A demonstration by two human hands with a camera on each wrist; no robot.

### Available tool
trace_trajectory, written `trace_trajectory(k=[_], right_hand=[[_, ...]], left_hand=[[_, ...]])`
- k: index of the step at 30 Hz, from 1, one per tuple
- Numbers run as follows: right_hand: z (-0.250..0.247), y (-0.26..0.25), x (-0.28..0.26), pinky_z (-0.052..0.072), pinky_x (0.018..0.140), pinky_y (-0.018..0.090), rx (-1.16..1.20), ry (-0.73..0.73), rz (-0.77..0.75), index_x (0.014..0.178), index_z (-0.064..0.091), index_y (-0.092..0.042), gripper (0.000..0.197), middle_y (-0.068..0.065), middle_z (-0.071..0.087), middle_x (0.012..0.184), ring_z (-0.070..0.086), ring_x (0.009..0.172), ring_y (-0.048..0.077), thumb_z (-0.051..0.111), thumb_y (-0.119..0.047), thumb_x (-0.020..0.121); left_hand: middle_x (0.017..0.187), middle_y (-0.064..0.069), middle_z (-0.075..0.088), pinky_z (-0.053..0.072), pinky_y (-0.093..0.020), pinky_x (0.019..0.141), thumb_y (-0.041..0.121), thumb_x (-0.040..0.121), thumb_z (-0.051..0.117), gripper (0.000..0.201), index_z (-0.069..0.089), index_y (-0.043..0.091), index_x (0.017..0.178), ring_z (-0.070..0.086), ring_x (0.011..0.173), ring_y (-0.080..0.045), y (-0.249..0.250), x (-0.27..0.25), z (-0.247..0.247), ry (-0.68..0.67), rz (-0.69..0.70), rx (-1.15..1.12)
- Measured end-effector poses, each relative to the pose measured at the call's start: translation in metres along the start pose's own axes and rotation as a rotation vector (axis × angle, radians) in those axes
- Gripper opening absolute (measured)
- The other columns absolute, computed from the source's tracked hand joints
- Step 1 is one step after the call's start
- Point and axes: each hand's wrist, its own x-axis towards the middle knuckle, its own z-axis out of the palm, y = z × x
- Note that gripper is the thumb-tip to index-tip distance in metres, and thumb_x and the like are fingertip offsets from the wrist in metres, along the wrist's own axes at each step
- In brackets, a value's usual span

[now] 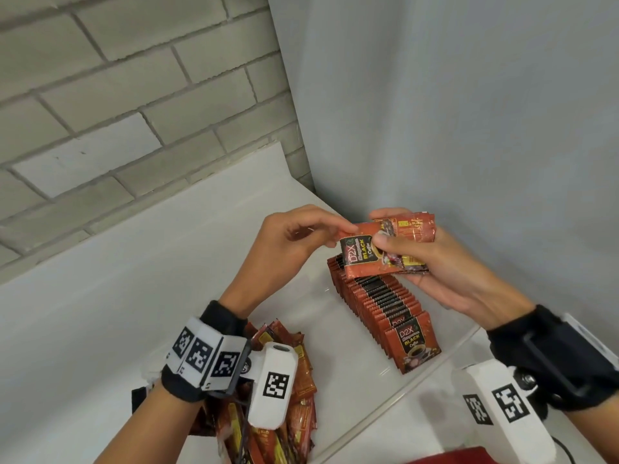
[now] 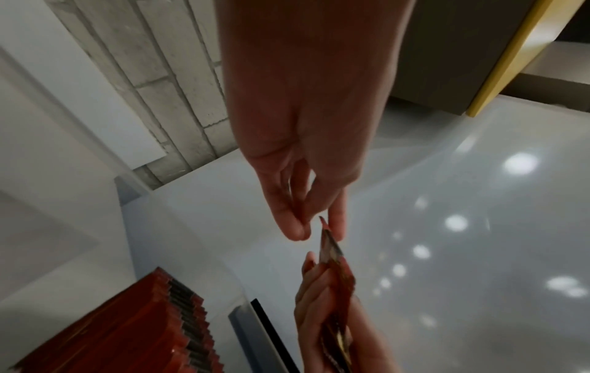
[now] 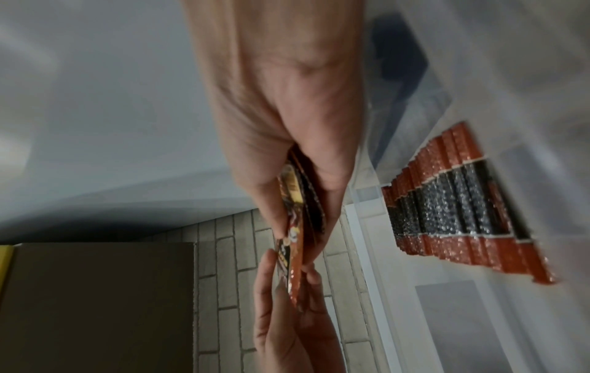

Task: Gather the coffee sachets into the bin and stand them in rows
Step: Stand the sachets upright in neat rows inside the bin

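My right hand (image 1: pixel 398 254) grips a small stack of red and black coffee sachets (image 1: pixel 385 252) above the far end of the clear bin (image 1: pixel 432 371). My left hand (image 1: pixel 336 234) pinches the top left corner of the front sachet. Under them a long row of sachets (image 1: pixel 378 306) stands on edge in the bin. In the left wrist view the held sachets (image 2: pixel 335 275) show edge-on below my left fingertips (image 2: pixel 300 231). In the right wrist view my right hand (image 3: pixel 300 202) clamps the stack (image 3: pixel 292 234) and the left hand (image 3: pixel 287 310) holds its end.
A loose pile of sachets (image 1: pixel 301 373) lies under my left wrist; whether it is inside the bin I cannot tell. A brick wall (image 1: pixel 117 112) runs along the left of the white table (image 1: pixel 134 262), a grey wall (image 1: pixel 469 112) along the right. Something red (image 1: pixel 452 457) shows at the bottom edge.
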Motion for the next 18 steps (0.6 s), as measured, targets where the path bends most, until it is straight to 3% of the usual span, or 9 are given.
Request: trace_trajectory(k=[3,8,13,18], right_hand=[[0.001,0.000,0.000,0.059,0.077,0.031,-0.003,0.032,-0.016,0.115,0.062,-0.014,0.041,0.010,0.072,0.105,0.071,0.093,0.024,0.066,-0.005,0.075],[0.002,0.001,0.000,0.059,0.073,0.029,0.010,0.031,-0.025,0.114,0.063,-0.014,0.043,0.009,0.072,0.104,0.071,0.092,0.023,0.066,-0.002,0.073],[0.003,0.001,0.000,0.059,0.070,0.028,0.001,0.014,-0.029,0.116,0.061,-0.013,0.047,0.010,0.072,0.104,0.071,0.092,0.024,0.067,-0.001,0.071],[0.003,0.001,-0.001,0.059,0.068,0.027,0.002,0.015,-0.037,0.117,0.061,-0.014,0.047,0.010,0.072,0.104,0.071,0.091,0.024,0.067,-0.001,0.072]], left_hand=[[0.101,-0.003,0.071,0.057,-0.028,0.078,0.005,0.098,0.050,0.024,0.070,0.015,0.108,0.069,0.090,-0.017,0.005,-0.002,0.002,-0.017,-0.072,-0.027],[0.109,-0.002,0.067,0.058,-0.039,0.083,0.011,0.084,0.070,0.020,0.072,0.014,0.104,0.068,0.092,-0.022,0.009,-0.004,-0.001,-0.058,-0.131,0.007],[0.104,-0.001,0.067,0.057,-0.031,0.079,0.010,0.081,0.073,0.018,0.075,0.013,0.098,0.066,0.083,-0.017,0.011,-0.002,-0.003,-0.020,-0.128,0.092],[0.107,0.005,0.065,0.055,-0.037,0.080,0.007,0.083,0.071,0.021,0.074,0.016,0.102,0.062,0.080,-0.022,0.013,0.001,0.000,-0.032,-0.121,0.141]])
